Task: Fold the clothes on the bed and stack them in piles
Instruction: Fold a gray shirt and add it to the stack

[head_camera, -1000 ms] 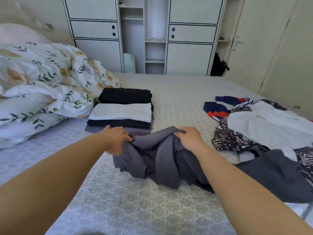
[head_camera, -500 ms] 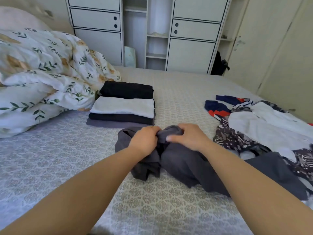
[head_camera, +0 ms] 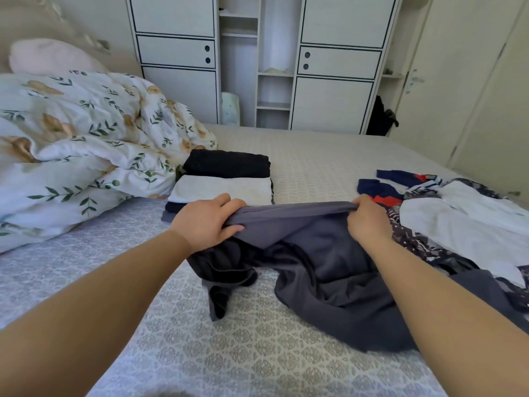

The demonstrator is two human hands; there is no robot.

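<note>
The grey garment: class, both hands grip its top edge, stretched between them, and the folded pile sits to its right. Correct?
Not quite. In the head view the folded pile sits behind the left hand, left of the grey garment. Both hands, including the right hand, do grip its edge.

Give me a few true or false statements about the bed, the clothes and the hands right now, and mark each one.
1. Both hands grip the dark grey garment. True: the left hand and right hand each pinch its upper edge.
2. The folded stack has a black item on top. True.
3. The unfolded clothes pile lies left of the stack. False: it lies to the right.
4. The floral duvet covers the stack. False: it sits beside the stack, to the left.
</note>
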